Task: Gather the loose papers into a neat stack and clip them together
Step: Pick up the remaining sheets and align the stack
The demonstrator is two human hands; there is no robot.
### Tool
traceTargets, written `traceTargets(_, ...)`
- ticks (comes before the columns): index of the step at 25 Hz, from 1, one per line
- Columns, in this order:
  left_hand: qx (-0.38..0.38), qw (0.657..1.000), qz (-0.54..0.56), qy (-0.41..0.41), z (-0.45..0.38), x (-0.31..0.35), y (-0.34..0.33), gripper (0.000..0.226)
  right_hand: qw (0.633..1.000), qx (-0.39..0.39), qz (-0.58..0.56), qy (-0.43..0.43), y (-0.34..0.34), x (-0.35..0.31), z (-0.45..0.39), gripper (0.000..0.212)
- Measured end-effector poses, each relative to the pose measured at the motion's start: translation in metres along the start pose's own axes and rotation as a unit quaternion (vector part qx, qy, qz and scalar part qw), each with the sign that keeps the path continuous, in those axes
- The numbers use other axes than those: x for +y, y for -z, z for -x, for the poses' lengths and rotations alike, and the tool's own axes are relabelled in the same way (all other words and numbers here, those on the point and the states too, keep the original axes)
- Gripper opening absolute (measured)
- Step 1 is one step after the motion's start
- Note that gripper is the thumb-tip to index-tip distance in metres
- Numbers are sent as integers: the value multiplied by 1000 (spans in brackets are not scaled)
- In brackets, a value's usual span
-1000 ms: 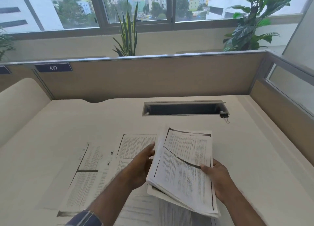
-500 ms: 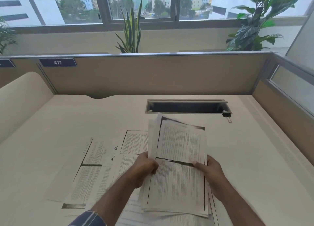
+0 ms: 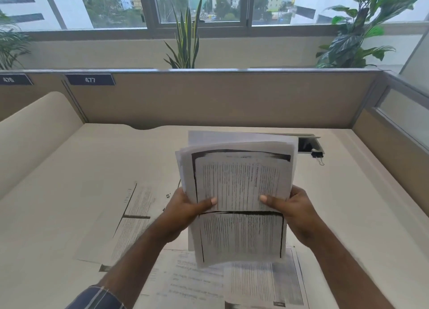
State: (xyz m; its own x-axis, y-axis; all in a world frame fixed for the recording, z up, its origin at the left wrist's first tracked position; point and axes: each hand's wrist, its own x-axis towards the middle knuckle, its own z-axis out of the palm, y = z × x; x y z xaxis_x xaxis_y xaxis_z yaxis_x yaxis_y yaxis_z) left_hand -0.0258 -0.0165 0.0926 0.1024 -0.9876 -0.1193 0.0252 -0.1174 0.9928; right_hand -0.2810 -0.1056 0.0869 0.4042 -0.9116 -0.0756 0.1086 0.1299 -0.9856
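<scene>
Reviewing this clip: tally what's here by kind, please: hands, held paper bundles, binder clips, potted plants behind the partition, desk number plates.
Hands: 2, left hand, right hand
Held white printed paper bundle: 1
Black binder clip: 1
Green potted plants: 3
Dark number plates: 2
Total: 9

A thick stack of printed papers (image 3: 239,192) stood upright above the desk, loose sheets (image 3: 130,223) lay flat beneath, and a black binder clip (image 3: 317,155) sat far right.
</scene>
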Motion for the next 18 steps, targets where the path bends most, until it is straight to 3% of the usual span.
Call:
traceTargets(2, 30, 999, 10, -32, 2, 5, 6, 36, 999, 2, 22, 37, -10, -7, -1, 24)
traceTargets(6, -3, 996, 13, -84, 6, 7, 21, 46, 995, -21, 51, 84, -18, -13, 1, 33)
traceTargets(12, 11, 997, 48, -58, 9, -24, 16, 49, 995, 4, 95, 9, -21, 27, 2, 31)
traceTargets(18, 100, 990, 86, -42, 16, -38, 6, 22, 992, 67, 103, 28, -42, 50, 16, 17)
